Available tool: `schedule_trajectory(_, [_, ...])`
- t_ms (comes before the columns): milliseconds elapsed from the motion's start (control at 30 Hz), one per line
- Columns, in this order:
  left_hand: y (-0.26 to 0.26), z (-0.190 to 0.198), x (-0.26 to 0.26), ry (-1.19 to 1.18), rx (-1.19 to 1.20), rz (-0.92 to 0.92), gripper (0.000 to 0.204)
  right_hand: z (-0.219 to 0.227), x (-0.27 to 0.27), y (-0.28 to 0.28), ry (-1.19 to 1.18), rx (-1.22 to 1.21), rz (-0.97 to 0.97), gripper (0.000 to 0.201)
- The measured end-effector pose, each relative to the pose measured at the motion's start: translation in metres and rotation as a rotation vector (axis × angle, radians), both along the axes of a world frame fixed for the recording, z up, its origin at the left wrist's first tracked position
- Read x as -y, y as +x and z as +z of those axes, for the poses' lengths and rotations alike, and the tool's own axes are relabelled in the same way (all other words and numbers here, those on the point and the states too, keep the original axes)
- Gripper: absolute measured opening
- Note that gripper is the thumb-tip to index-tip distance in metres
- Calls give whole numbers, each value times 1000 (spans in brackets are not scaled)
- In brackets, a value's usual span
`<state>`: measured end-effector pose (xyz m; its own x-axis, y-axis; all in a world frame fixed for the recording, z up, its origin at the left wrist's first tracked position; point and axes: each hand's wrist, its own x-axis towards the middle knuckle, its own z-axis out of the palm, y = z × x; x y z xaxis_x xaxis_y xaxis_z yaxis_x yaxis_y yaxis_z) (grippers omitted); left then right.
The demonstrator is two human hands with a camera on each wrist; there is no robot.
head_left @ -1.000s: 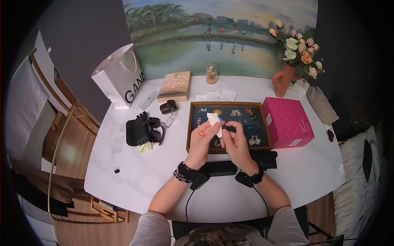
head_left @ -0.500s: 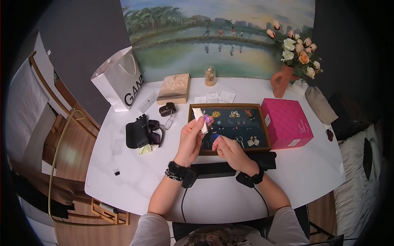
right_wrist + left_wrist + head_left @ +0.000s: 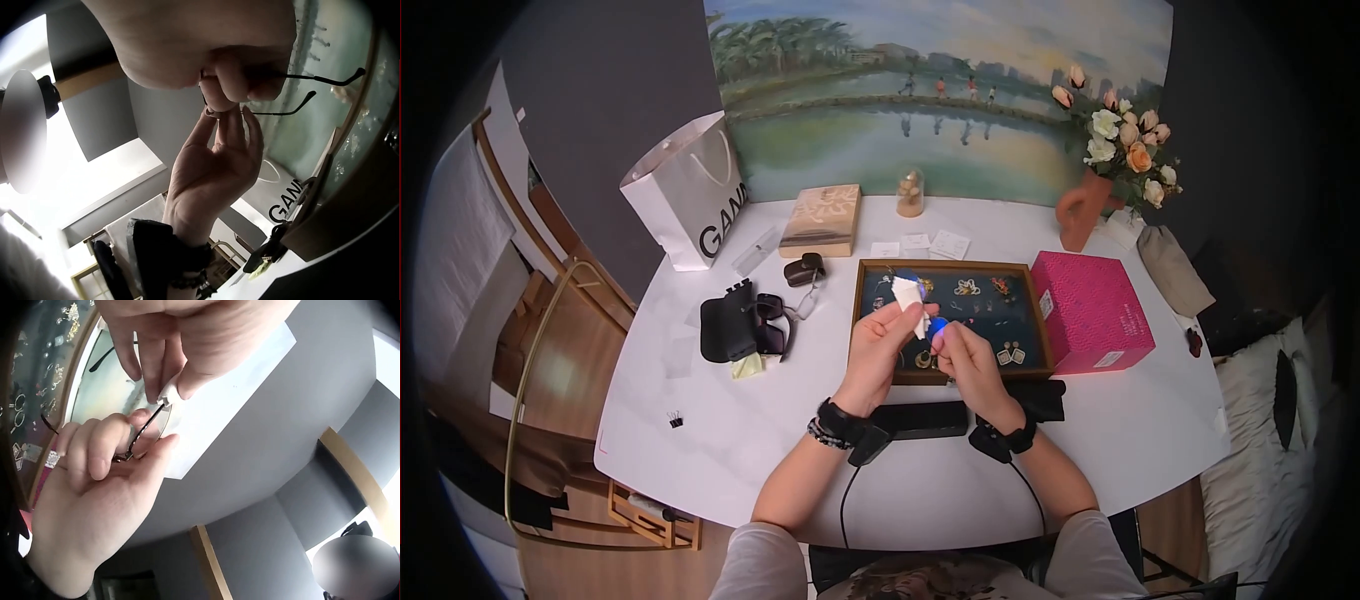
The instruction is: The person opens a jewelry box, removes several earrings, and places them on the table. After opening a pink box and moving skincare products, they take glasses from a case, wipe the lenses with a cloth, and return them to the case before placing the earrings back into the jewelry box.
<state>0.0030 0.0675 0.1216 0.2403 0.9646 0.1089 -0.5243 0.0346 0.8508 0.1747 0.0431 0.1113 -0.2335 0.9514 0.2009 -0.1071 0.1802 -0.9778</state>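
A pair of eyeglasses with thin dark temples is held up between both hands, over the near side of a wood-framed jewelry tray. My left hand pinches a white cloth folded over the rim of one lens. The right hand grips the frame close to a hinge, fingers curled round it. A lens gleams blue between the hands. Both temples stick out beyond the fingers in the right wrist view. Earrings and other jewelry lie in the tray under the hands.
Right of the tray stands a pink box, with a flower vase behind. On the left are sunglasses, a black case, a brown case and a paper bag. A black bar lies before the tray.
The hands moved apart, the left going leftward with the cloth, then came back together over the tray. The glasses have turned, and the blue gleam now shows between the hands.
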Motion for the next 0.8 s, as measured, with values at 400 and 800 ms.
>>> schedule_trajectory(400, [-7,2,-6,57,-97,72,41,3,1,-2,314,82,-90,16])
schedule_trajectory(800, [1,6,2,-53,228,-253,55,1,-4,-1,344,190,-120,18])
